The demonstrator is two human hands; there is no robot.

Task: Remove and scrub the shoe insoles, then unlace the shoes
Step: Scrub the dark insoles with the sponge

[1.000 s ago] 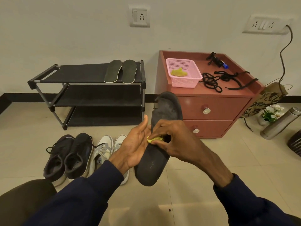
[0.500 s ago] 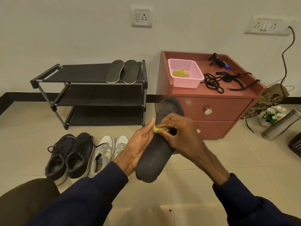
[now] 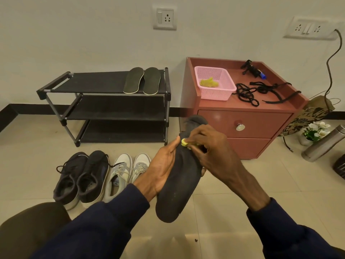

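A dark insole (image 3: 177, 186) is held upright in front of me. My left hand (image 3: 162, 167) supports it from the left, palm and fingers behind it, thumb along its edge. My right hand (image 3: 211, 152) pinches a small yellow scrubber (image 3: 184, 143) and presses it on the insole's upper part. Two more insoles (image 3: 142, 80) lie side by side on the top shelf of the black shoe rack (image 3: 104, 101). A pair of black shoes (image 3: 82, 176) with laces and a pair of white shoes (image 3: 127, 171) stand on the floor. Loose black laces (image 3: 257, 92) lie on the red cabinet (image 3: 261, 124).
A pink basket (image 3: 214, 85) holding a yellow cloth sits on the cabinet top. To the right stand a paper bag (image 3: 308, 113), white flowers (image 3: 315, 129) and a steel bottle (image 3: 324, 143). A cable (image 3: 332, 68) hangs from the wall socket. The floor is tiled.
My right hand has slid the yellow scrubber up the insole toward its far end. The insole has tilted a little and my left hand has followed it.
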